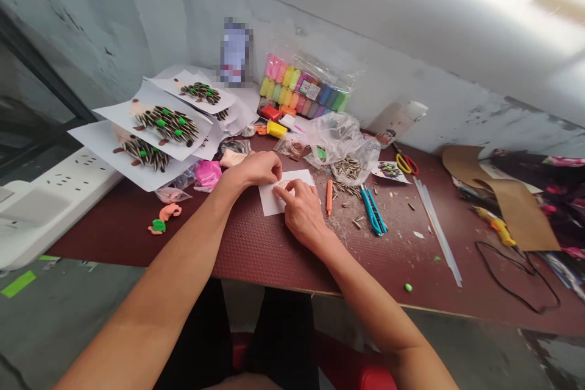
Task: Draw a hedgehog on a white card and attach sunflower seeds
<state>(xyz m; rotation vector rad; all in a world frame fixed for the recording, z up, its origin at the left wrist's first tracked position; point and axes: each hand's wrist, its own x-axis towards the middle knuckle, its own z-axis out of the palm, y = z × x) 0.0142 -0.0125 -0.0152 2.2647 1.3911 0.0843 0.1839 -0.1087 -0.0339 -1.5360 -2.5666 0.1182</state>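
A small white sheet lies on the dark red table, with a pinkish-orange shape on it between my hands. My left hand is at the sheet's upper left edge, its fingers curled together; what they hold, if anything, is hidden. Over the sheet's right part rests my right hand, thumb and fingers bent close together at the shape. Its fingertips touch the shape, but whether they grip something is too small to tell. An orange pen-like tool lies just right of the sheet.
Sheets with seed-covered hedgehog figures are stacked at the left, beside a white power strip. Behind are coloured clay packs and a bag of seeds. A teal cutter, scissors and a glue gun lie rightward.
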